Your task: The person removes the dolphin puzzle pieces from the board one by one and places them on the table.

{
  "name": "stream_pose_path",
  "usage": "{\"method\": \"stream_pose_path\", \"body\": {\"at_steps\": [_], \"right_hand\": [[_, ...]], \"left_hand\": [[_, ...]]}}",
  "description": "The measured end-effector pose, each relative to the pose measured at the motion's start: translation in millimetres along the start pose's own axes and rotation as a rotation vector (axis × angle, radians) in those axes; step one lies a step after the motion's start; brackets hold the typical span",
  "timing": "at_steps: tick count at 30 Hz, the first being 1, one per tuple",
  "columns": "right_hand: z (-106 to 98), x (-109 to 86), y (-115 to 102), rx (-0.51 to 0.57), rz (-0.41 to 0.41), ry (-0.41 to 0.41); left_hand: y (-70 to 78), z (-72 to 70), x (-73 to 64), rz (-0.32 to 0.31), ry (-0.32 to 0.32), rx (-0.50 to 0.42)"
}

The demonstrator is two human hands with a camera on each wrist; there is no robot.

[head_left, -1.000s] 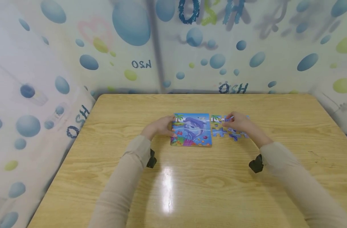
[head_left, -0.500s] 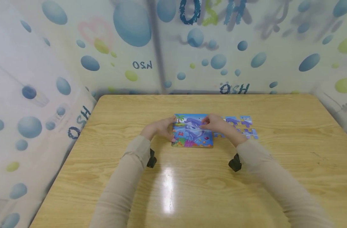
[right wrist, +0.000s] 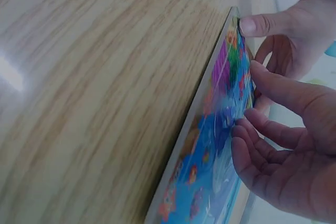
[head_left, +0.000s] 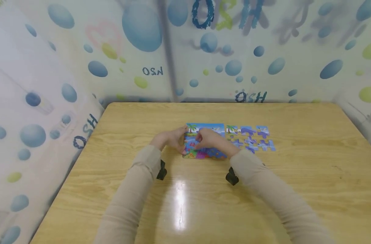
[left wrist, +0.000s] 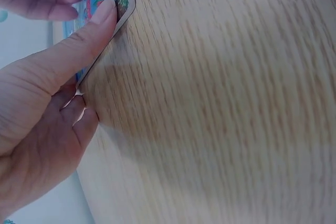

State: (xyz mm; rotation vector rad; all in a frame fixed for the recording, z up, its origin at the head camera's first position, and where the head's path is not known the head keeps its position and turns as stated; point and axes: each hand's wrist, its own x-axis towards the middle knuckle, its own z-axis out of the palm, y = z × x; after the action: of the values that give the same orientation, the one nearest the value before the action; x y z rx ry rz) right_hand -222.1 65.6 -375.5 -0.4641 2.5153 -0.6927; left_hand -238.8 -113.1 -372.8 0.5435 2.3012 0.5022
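A board [head_left: 209, 154] toward the table's [head_left: 203, 193] far edge is gripped by the left hand [head_left: 172, 138]. The right hand [head_left: 211, 139] is held above, fingers loosely curled.

High head view, close wrist views, board [right wrist: 207, 148] in all

- A pale back wall [head_left: 185, 51] printed with blue ovals [head_left: 142, 25] and yellow-green spots [head_left: 140, 82] stands directly behind a wooden worktop [head_left: 209, 196].
- Large blue and lime lettering [head_left: 225, 15] runs along the top, with a smaller dark-blue inscription [head_left: 152, 70] lower down and to the left.
- A grey vertical band [head_left: 166, 51] divides the backdrop beside the largest oval; a faint pink heart [head_left: 89, 32] appears farther left.
- A left wall [head_left: 8, 112] and a right wall [head_left: 359, 112] in matching print flank the scene.
- Light leaves a white glare [head_left: 180, 203] on the glossy, straight-grained wood.
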Motion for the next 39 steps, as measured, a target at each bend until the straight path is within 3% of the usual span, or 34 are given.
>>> {"method": "stream_pose_path", "body": {"at_steps": [12, 19, 29, 39], "right_hand": [[15, 10.9, -19, -0.112, 0.071, -0.030], [15, 5.1, -28, -0.155, 0.017, -0.024], [22, -0.9, -24, -0.085, 0.029, 0.104], [14, -5.1, -13, 0.149, -0.061, 0.102]], "left_hand": [[-1.6, 2.3, 2.3, 0.027, 0.000, -0.001], [-1.8, 0.6, -0.9, 0.042, -0.029, 0.040], [1.9, 1.5, 1.1, 0.015, -0.024, 0.018], [0.8, 2.2, -1.8, 0.025, -0.025, -0.004]]}}
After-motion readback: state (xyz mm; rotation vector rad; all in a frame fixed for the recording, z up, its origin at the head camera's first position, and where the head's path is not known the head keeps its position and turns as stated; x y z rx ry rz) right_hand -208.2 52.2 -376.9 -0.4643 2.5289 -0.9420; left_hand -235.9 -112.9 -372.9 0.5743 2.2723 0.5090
